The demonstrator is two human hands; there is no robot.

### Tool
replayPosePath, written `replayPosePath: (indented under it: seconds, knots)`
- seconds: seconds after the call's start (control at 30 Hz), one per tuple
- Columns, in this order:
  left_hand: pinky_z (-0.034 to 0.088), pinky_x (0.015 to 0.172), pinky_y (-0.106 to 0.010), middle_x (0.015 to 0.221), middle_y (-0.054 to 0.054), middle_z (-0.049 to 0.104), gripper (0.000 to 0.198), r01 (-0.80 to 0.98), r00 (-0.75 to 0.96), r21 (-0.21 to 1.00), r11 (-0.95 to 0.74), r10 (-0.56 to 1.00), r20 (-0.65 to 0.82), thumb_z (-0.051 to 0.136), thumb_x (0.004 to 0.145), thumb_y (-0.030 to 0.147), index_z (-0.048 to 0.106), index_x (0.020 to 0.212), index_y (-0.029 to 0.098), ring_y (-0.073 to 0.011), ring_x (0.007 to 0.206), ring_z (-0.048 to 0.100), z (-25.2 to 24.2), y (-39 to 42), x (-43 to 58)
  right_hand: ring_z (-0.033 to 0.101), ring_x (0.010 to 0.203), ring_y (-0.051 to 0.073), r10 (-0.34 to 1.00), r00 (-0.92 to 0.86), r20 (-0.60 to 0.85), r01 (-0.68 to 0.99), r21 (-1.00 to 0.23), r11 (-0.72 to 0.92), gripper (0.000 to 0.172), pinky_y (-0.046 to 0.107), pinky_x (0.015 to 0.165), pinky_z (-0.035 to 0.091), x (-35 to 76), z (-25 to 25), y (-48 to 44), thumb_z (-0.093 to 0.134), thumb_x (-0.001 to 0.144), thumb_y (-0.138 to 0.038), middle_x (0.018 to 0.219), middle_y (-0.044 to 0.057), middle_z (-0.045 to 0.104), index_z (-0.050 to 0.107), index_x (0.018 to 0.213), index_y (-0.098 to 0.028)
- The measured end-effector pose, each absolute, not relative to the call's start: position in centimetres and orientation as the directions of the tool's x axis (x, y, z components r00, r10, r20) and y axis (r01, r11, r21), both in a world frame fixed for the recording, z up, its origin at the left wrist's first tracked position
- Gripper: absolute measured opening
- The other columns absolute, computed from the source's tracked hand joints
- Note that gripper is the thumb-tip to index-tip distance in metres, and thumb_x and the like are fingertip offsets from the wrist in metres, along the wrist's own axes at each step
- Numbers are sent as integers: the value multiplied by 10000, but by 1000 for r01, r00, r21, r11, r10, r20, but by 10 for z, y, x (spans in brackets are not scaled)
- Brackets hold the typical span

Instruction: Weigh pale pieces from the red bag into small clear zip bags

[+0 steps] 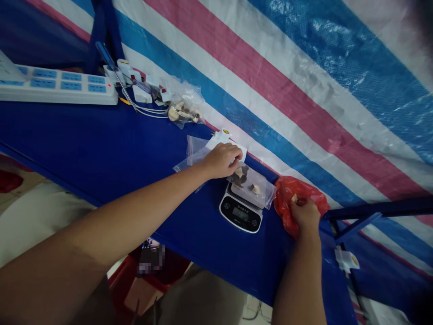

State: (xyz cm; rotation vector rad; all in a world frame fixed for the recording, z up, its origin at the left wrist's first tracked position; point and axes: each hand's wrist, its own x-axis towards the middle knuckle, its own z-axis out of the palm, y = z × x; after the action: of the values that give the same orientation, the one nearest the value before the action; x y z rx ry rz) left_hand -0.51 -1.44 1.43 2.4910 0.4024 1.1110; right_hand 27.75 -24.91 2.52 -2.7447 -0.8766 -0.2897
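Observation:
My left hand [223,160] is closed, its fingers curled at the upper left end of a clear plastic bag [269,192]. Whether it grips the bag's edge or something small, I cannot make out. The bag lies flat across a white digital scale [241,216] with a black front panel. Inside or on the bag are dark, flaky pieces [241,177] and a small pale piece [256,189], perhaps dried mushroom. To the right, my right hand [306,213] reaches into a crumpled red plastic bag [286,187]. Its fingertips pinch a pale piece [294,198] there.
Flat clear zip bags [194,146] and white paper lie left of the scale. Farther left are a bag of pale pieces [182,113], a screwdriver [110,58], white cables and a power strip [74,85]. A striped tarp [253,67] rises behind the blue table [111,149].

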Motion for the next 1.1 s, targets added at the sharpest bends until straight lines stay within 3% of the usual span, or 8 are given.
replayPosePath:
  seconds: [0.1,0.2,0.3,0.4,0.53,0.67,0.9,1.1]
  knots:
    - [419,848,-373,867,-51,643,93,103,654,458,-883,407,637,461,861,157,542,853,203,-190,850,574,15,-15,-6,686,805,303,467,852,238,518,-240,-821,320,431,793,542,272,39,-255,722,745,-403,803,104,713,720,954,-160]
    - [421,844,-372,859,-51,643,94,100,650,456,-885,405,643,461,867,161,543,851,203,-191,850,575,14,-14,-5,702,797,291,398,896,195,442,-460,-770,284,435,795,558,263,50,-261,732,725,-383,788,79,714,724,913,-170]
    - [425,841,-380,839,-45,642,91,92,635,450,-888,400,661,466,874,169,547,856,206,-200,858,580,12,-13,-4,726,862,266,451,885,112,361,-778,-515,336,390,800,593,252,58,-264,758,701,-348,923,78,743,705,979,-166]
    - [436,825,-375,845,-42,645,78,77,601,474,-877,420,680,480,864,171,548,861,207,-200,860,588,11,-10,-4,725,949,225,533,844,54,213,-947,-241,348,324,833,603,241,63,-261,809,697,-357,1067,71,744,701,977,-179]
    - [465,792,-349,851,-42,646,72,35,551,552,-833,476,685,494,841,166,549,865,205,-184,842,600,10,-8,-3,690,770,155,611,792,-7,163,-961,-222,378,239,645,571,229,69,-256,821,735,-457,1001,48,751,731,981,-184]
    - [470,749,-324,852,-38,646,80,6,533,614,-789,522,665,499,826,157,553,862,203,-167,822,597,9,-8,-2,550,567,89,670,741,-40,172,-954,-247,383,183,490,454,221,71,-252,834,732,-461,836,10,733,763,991,-188]
    - [429,648,-290,778,-6,618,73,-11,547,687,-726,571,612,523,818,162,571,862,194,-119,661,535,9,-9,-2,658,691,91,728,667,-158,40,-968,-247,418,146,663,556,215,69,-250,956,592,-374,816,8,744,766,914,-187]
    - [416,620,-284,759,-2,614,57,-27,573,728,-685,587,572,544,817,179,577,861,193,-111,630,520,8,-12,-1,720,741,139,796,539,-277,2,-944,-330,390,223,710,608,213,71,-252,959,615,-359,901,45,767,739,887,-187]
